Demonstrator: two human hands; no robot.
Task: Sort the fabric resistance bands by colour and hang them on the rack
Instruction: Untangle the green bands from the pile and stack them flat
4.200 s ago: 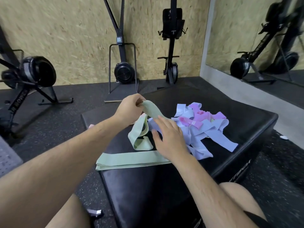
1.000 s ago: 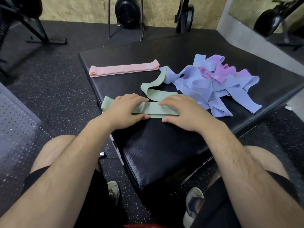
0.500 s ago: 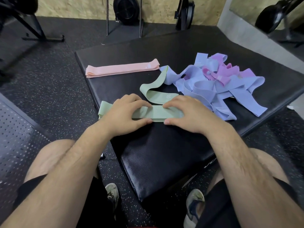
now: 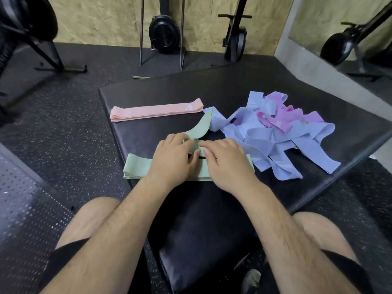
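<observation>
My left hand (image 4: 174, 158) and right hand (image 4: 227, 162) lie over the flat green stack (image 4: 137, 168) at the left edge of the ribbed black padded box (image 4: 212, 219). Their bent fingers pinch, I think, the loose green band (image 4: 201, 128) curling behind it. The pink stack (image 4: 157, 111) lies farther back, the soft lilac tangle (image 4: 275, 141) crowds the right, and bare vinyl lies nearest me.

A single wide-angle camera sits on the person's head, facing forward and steeply down along their own forearms (image 4: 118, 230). It is near the black padded box (image 4: 212, 209), which fills mid-frame. The left hand (image 4: 172, 160) and right hand (image 4: 228, 164) meet on the loose green band (image 4: 201, 127) near centre. The chipboard wall (image 4: 106, 20) and mirror (image 4: 314, 15) line the top edge.
</observation>
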